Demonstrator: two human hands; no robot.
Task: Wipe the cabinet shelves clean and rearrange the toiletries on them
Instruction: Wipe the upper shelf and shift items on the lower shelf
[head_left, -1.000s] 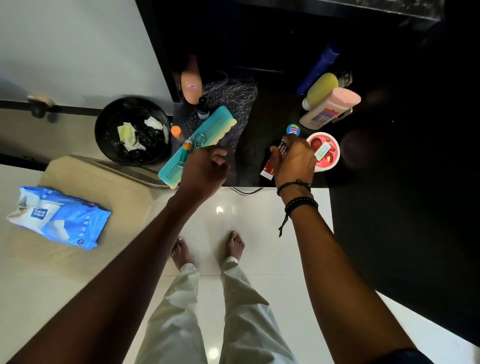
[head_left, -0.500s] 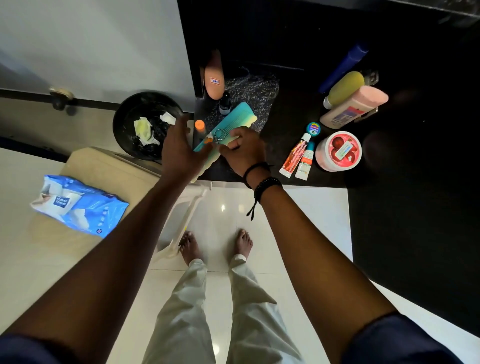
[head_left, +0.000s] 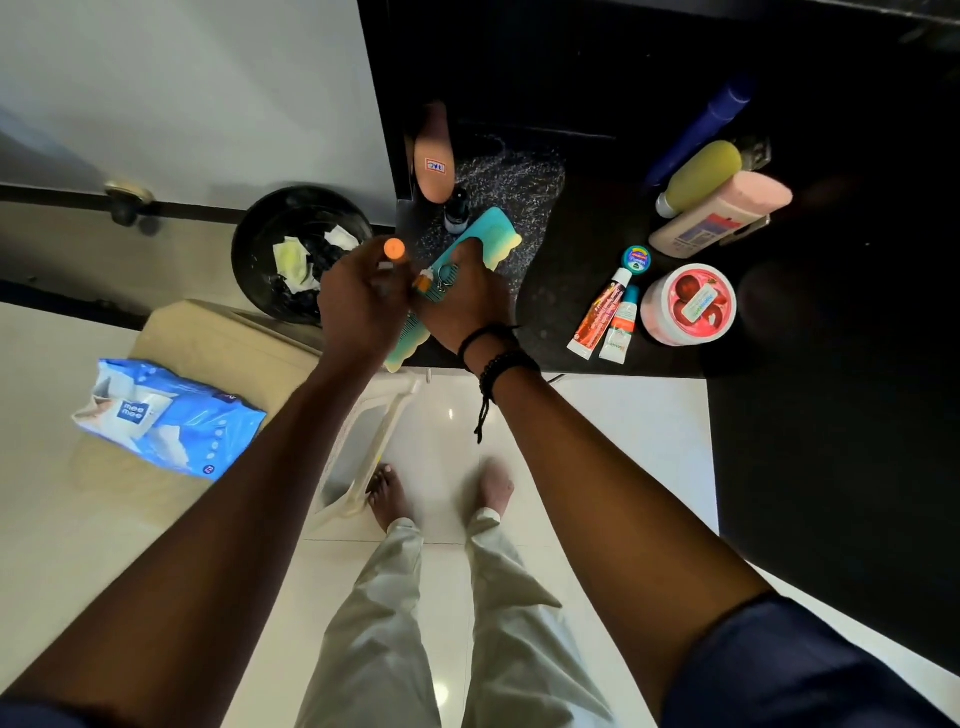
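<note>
Teal and pale yellow, the wide comb (head_left: 470, 254) is lying near the front edge of the dark shelf (head_left: 571, 208), toward its left end, with the right hand (head_left: 465, 301) pressing down on its middle, fingers curled over a small key ring there. The left hand (head_left: 363, 306) is closing its grip around a slim orange-capped tube (head_left: 393, 249), holding it upright just beside the comb. Toward the shelf's right, two toothpaste tubes (head_left: 605, 319) are lying just beside a pink cream tub (head_left: 688, 304), with a pink lotion bottle (head_left: 719, 213) behind them.
</note>
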